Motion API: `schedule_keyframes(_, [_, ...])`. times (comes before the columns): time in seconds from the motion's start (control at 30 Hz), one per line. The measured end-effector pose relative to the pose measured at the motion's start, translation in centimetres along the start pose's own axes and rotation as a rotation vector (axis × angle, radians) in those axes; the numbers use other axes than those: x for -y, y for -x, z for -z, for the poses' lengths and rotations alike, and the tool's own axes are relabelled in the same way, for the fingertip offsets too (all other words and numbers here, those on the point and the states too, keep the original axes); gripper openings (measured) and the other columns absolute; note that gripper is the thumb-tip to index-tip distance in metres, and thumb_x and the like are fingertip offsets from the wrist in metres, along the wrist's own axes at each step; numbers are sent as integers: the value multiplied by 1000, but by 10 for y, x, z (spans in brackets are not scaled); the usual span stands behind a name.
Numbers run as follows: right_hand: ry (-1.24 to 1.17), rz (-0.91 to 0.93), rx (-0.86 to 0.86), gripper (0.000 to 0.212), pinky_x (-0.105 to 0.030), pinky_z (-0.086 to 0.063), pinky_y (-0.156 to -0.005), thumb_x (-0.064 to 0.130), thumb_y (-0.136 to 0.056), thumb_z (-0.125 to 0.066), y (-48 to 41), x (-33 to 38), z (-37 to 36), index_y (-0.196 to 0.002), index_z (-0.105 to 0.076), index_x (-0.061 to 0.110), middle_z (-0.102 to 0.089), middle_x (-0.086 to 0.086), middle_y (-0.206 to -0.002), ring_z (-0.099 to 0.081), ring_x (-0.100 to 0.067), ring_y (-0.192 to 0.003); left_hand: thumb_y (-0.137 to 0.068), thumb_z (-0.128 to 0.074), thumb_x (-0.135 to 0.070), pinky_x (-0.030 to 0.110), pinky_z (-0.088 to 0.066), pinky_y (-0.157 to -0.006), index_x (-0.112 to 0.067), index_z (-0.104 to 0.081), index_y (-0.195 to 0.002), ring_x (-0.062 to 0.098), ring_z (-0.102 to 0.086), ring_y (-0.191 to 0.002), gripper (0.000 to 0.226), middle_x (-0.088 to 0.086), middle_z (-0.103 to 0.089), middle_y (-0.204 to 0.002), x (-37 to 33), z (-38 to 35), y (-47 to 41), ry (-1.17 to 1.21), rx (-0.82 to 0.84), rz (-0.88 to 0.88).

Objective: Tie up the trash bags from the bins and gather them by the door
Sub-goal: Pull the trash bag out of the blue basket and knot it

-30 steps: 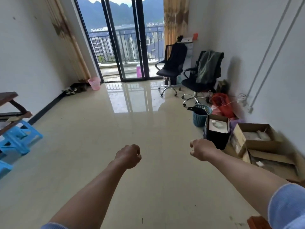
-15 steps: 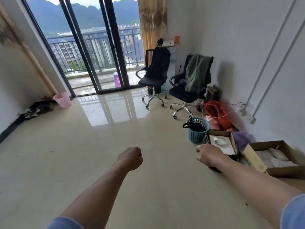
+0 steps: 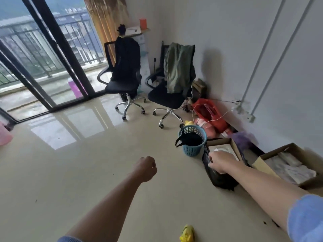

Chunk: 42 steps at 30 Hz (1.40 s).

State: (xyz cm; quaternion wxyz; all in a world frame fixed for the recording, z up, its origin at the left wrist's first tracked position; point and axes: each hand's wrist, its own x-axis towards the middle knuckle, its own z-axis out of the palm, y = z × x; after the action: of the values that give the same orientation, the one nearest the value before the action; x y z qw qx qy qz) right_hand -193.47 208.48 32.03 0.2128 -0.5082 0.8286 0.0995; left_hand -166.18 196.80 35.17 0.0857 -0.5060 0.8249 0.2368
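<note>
A black trash bag (image 3: 189,139) lines the blue basket bin (image 3: 192,151) on the tiled floor (image 3: 87,172), with its loose handle drooping over the rim on the near-left side. Just beside the bin, on the near-right, stands a box wrapped in a second black bag (image 3: 220,180). The right hand (image 3: 221,163) is at that bag's upper rim with its fingers curled; I cannot tell whether it grips the plastic. The left hand (image 3: 146,169) is a closed fist holding nothing, in the air near-left of the bin.

Behind the bin lie a red bag (image 3: 209,114) and a white cable. Two office chairs stand further back, and one carries a green jacket (image 3: 178,67). To the bin's right is an open cardboard box (image 3: 286,166). Far to its left, at the picture's edge, sits a pink bin (image 3: 4,137).
</note>
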Motion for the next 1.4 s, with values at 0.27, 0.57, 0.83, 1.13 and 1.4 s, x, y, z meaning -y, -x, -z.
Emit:
schedule_keyframes(0.27, [-36, -6, 53, 34, -35, -47, -85, 39, -91, -55, -168, 24, 81, -121, -58, 23, -60, -5, -126, -60, -27, -113, -90, -54, -26, 26, -39, -73, -16, -66, -104, 25, -57, -107, 21, 11, -68, -102, 12, 74, -182, 40, 10, 16])
schedule_keyframes(0.57, [-102, -160, 109, 33, -34, -46, -88, 38, -91, -56, -354, 13, 102, -120, -59, 24, -61, -3, -126, -58, -27, -115, -87, -56, -28, 31, -48, -77, -17, -65, -99, 29, -62, -98, 18, 8, -62, -95, 12, 93, -426, -3, 184, -78])
schedule_keyframes(0.83, [-204, -269, 205, 33, -35, -46, -83, 34, -92, -53, -461, -12, 105, -123, -54, 22, -61, -6, -125, -59, -30, -112, -83, -55, -31, 36, -53, -82, -20, -66, -93, 29, -62, -94, 18, 8, -68, -103, -33, 104, -591, -115, 348, -182])
schedule_keyframes(1.13, [-206, -184, 347, 27, -39, -47, -80, 16, -94, -49, -612, -53, 23, -121, -52, 14, -57, -8, -115, -59, -31, -104, -83, -53, -25, 39, -56, -76, -20, -66, -94, 30, -63, -86, 18, 13, -67, -96, -67, 7, -734, -34, 461, -60])
schedule_keyframes(1.4, [-65, -154, 387, 55, -37, -43, -91, 8, -87, -58, -718, -68, -122, -137, -38, 18, -45, -7, -134, -42, -28, -124, -86, -52, -23, 32, -51, -68, -20, -66, -101, 28, -63, -89, 21, 6, -67, -98, -32, -142, -828, -93, 581, -37])
